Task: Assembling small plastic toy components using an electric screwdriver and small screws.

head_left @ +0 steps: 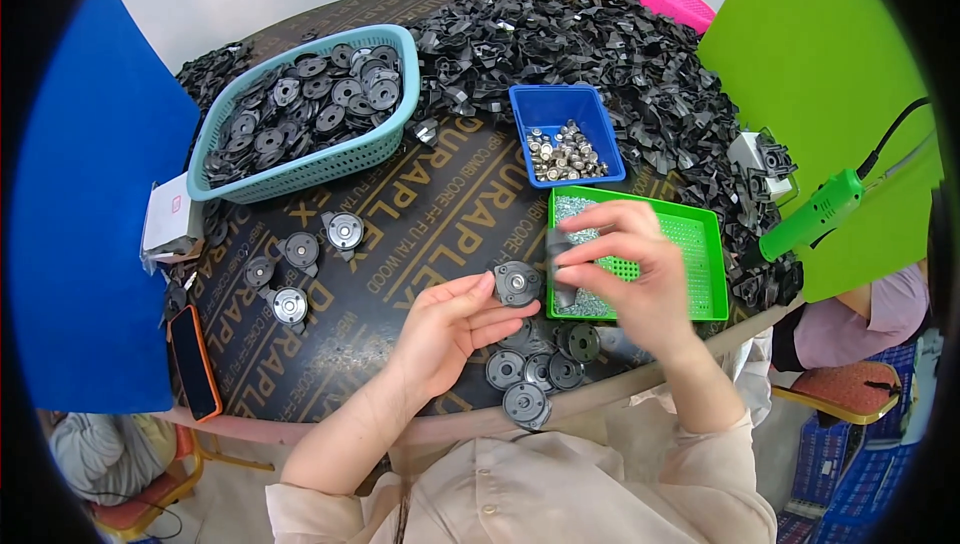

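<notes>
Between the thumb and fingers of my left hand (450, 319) is a round black plastic disc (517, 285) with a metal centre. My right hand (630, 259) pinches a narrow dark plastic piece (562, 279) just right of that disc, over the left edge of a green tray (705, 264). Small silvery screws (585, 305) lie in the tray's left part. Below my hands, several black discs (525, 402) are piled near the table edge. Farther left lie a few more discs with metal centres (290, 305), each with a short tab.
A teal basket (300, 182) full of black discs stands at the back left. Behind the green tray is a blue bin (535, 104) of metal caps. Black plastic pieces (580, 39) heap across the back. A green electric screwdriver (815, 214) hangs at right; an orange-edged phone (195, 364) lies left.
</notes>
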Demonstrator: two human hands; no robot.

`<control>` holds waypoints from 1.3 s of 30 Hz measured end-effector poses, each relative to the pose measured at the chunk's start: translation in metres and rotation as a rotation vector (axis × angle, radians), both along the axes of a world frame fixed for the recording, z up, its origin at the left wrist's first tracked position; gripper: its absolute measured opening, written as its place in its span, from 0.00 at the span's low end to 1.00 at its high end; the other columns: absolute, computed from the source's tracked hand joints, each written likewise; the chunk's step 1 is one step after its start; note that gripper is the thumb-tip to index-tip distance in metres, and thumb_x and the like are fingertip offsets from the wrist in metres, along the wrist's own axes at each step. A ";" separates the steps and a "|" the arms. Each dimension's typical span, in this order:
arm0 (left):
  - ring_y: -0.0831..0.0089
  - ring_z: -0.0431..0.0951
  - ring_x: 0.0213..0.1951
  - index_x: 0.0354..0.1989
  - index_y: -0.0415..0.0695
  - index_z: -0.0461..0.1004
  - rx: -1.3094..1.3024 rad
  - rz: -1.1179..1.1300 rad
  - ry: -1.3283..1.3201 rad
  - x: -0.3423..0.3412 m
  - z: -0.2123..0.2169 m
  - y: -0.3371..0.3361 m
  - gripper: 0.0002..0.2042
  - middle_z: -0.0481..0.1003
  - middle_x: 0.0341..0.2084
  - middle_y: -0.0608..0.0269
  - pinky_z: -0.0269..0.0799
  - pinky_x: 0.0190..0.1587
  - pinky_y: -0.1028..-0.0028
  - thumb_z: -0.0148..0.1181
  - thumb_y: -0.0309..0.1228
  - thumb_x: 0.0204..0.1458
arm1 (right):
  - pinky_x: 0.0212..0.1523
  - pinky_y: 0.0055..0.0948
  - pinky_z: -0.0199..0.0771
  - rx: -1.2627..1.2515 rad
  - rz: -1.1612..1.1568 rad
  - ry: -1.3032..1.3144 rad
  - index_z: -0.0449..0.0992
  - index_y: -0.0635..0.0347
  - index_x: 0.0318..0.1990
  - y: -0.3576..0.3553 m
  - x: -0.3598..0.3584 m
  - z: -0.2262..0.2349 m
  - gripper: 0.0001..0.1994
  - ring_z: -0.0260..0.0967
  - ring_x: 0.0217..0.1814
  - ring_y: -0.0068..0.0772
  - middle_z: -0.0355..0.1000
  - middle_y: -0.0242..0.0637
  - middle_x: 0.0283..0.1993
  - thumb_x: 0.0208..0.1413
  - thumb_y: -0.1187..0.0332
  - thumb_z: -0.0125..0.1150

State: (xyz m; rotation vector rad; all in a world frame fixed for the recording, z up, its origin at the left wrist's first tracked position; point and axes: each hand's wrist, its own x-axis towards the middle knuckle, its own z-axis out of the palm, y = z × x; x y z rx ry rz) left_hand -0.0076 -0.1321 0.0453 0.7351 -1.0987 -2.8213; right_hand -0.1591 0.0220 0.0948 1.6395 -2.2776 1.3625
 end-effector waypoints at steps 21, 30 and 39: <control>0.64 0.78 0.48 0.56 0.36 0.68 -0.054 0.010 0.071 0.002 -0.002 0.003 0.17 0.76 0.46 0.55 0.75 0.51 0.67 0.49 0.31 0.62 | 0.48 0.32 0.69 -0.061 -0.025 0.043 0.82 0.55 0.29 -0.032 0.027 -0.029 0.05 0.67 0.45 0.35 0.77 0.29 0.36 0.41 0.74 0.70; 0.64 0.79 0.43 0.49 0.37 0.73 0.000 0.029 0.069 0.008 0.009 -0.012 0.13 0.77 0.40 0.57 0.76 0.49 0.68 0.55 0.28 0.58 | 0.50 0.29 0.70 0.016 0.229 -0.554 0.67 0.65 0.56 -0.027 0.019 -0.011 0.22 0.69 0.52 0.26 0.77 0.32 0.44 0.53 0.75 0.62; 0.60 0.75 0.45 0.38 0.45 0.77 -2.220 0.288 -0.129 0.106 -0.005 -0.039 0.13 0.74 0.37 0.62 0.71 0.47 0.63 0.61 0.21 0.41 | 0.51 0.33 0.71 0.489 -0.088 0.179 0.75 0.57 0.50 -0.051 -0.098 -0.002 0.18 0.69 0.52 0.40 0.75 0.44 0.46 0.50 0.71 0.64</control>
